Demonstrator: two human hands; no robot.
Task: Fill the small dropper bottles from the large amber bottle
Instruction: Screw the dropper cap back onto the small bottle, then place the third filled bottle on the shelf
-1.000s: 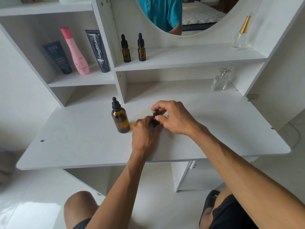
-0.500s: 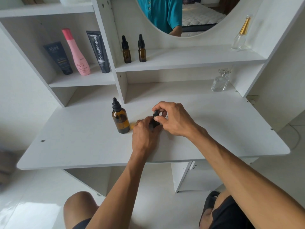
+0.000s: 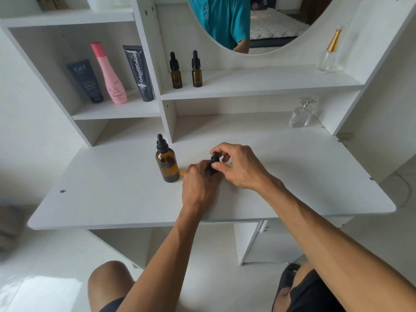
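Surface (image 3: pixel 292 176): white flat board, rounded front corners.
Near its middle, toward the back edge: large amber bottle (image 3: pixel 167 164), upright, black dropper cap on.
Just right of it: small dropper bottle (image 3: pixel 214 162), mostly hidden by the hands, seemingly standing on the surface.
Back right corner: clear glass perfume bottle (image 3: pixel 301 113).
Middle shelf (image 3: pixel 270 84): two small dropper bottles (image 3: pixel 176 72) at its left end, gold-capped bottle (image 3: pixel 327 54) at its right end.
Left shelf (image 3: pixel 117 109): two dark tubes (image 3: pixel 86 81), pink bottle (image 3: pixel 110 75) between them.
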